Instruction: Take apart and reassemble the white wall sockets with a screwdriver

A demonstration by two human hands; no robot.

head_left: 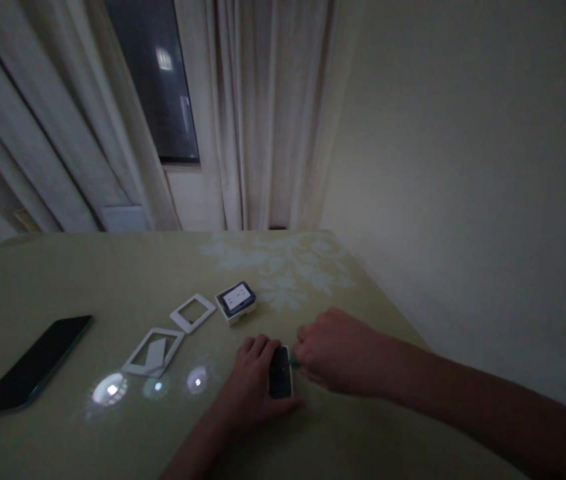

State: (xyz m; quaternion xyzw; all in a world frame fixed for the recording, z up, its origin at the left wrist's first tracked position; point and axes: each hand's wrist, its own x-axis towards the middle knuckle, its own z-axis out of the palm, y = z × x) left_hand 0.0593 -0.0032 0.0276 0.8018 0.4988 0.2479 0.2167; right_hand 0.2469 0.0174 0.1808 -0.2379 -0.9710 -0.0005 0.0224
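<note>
My left hand (250,383) grips a small rectangular wall switch or socket unit (281,383) on the table, fingers at its far left side and thumb along its near edge. The unit shows a dark face and a thin white rim; which kind it is, I cannot tell. Closed in a fist just right of it is my right hand (327,350). From that fist a thin green tool (293,362), much like a screwdriver, points at the unit's right side. Most of the tool is hidden by the fingers. Beyond both hands rests a wall socket (237,298) with a white box-like body.
Two white cover frames (193,313) lie left of the socket, the nearer one with a white plate (155,355) across it. A black flat slab (33,367) lies at the table's left. A wall (487,200) runs along the right; curtains (263,120) hang behind.
</note>
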